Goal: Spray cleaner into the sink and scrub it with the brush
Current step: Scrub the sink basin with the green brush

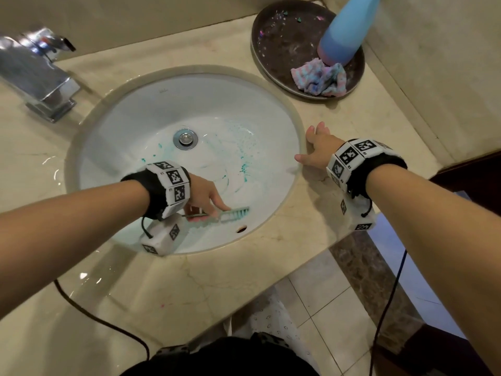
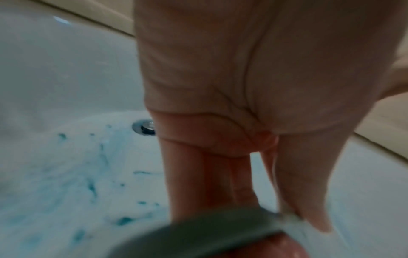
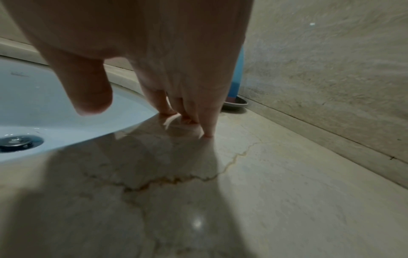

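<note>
The white oval sink (image 1: 168, 104) is set into a beige marble counter, with blue-green cleaner smeared across its bowl (image 2: 55, 183). My left hand (image 1: 206, 198) grips a small brush (image 1: 234, 214) with white and teal bristles, index finger laid along it, bristles against the near wall of the bowl. In the left wrist view the brush handle (image 2: 209, 232) crosses below my fingers (image 2: 198, 174). My right hand (image 1: 315, 147) rests open on the counter at the sink's right rim, fingertips (image 3: 208, 134) touching the marble. The blue spray bottle (image 1: 344, 31) stands on a dark tray.
A chrome faucet (image 1: 40, 77) stands at the back left. The round dark tray (image 1: 273, 47) at the back right also holds a crumpled pastel cloth (image 1: 320, 80). The drain plug (image 1: 185, 138) sits mid-bowl. Walls border the counter (image 1: 189, 280) behind and to the right.
</note>
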Demonstrator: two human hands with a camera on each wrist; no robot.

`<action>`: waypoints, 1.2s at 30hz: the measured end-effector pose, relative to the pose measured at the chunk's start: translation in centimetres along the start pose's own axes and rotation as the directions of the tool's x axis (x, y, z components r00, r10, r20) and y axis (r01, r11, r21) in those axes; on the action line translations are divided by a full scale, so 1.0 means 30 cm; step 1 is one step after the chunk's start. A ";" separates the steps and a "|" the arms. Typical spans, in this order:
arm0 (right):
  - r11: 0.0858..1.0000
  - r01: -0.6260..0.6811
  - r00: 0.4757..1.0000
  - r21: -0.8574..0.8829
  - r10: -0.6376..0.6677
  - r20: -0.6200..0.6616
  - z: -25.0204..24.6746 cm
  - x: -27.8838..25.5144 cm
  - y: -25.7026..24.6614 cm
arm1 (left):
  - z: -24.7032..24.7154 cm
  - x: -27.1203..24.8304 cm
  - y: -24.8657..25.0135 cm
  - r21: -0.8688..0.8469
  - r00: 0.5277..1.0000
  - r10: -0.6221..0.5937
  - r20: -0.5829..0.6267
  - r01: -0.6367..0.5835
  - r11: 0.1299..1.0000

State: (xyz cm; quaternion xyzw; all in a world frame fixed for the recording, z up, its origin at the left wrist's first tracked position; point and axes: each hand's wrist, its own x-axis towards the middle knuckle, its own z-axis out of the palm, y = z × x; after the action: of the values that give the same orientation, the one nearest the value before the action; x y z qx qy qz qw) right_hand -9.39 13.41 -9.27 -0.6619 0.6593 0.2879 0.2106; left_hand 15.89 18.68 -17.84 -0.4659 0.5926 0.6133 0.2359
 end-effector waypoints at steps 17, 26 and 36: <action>0.999 0.012 0.999 0.034 -0.011 -0.034 -0.017 -0.011 -0.014 | -0.008 -0.103 -0.029 -0.105 0.978 -0.105 -0.182 0.087 0.991; 0.846 0.177 0.974 0.503 -0.225 0.036 -0.010 -0.135 -0.265 | -0.044 -0.225 0.079 -0.508 0.809 -0.116 -0.577 -0.244 0.826; 0.300 -0.035 0.958 0.953 -0.261 0.118 -0.037 -0.187 -0.415 | -0.033 -0.375 0.127 -0.486 0.642 -0.086 -0.762 -0.479 0.731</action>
State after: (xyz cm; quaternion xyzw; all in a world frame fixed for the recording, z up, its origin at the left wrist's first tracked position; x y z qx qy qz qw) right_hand 3.30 17.41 -6.00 -0.4138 0.6205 -0.0893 0.6601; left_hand 18.09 19.98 -6.20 -0.6516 0.4334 0.5576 -0.2771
